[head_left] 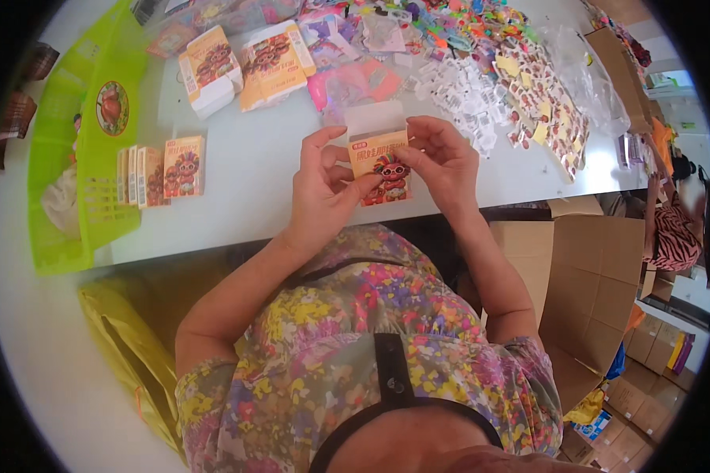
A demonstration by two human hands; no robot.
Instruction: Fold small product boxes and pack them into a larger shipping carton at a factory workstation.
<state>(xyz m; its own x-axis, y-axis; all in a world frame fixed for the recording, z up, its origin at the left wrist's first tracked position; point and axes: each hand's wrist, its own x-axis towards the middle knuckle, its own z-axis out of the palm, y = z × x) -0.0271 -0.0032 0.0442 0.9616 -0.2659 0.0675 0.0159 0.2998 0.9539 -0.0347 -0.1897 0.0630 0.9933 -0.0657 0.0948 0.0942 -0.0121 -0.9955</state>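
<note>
Just past the table's near edge I hold a small orange cardboard box with a cartoon figure on its front. Its white top flap stands up, so the top end is open; what is inside cannot be made out. My left hand grips the box's left side, thumb pressed on the lower front. My right hand pinches the upper right, thumb on the front and fingers behind the edge. To the left, several similar closed boxes stand upright in a row.
A green plastic basket stands at the left. Farther back lie two larger orange cartons, white printed slips, sticker sheets and colourful small items. An open brown carton is right of my lap, and a yellow bag left.
</note>
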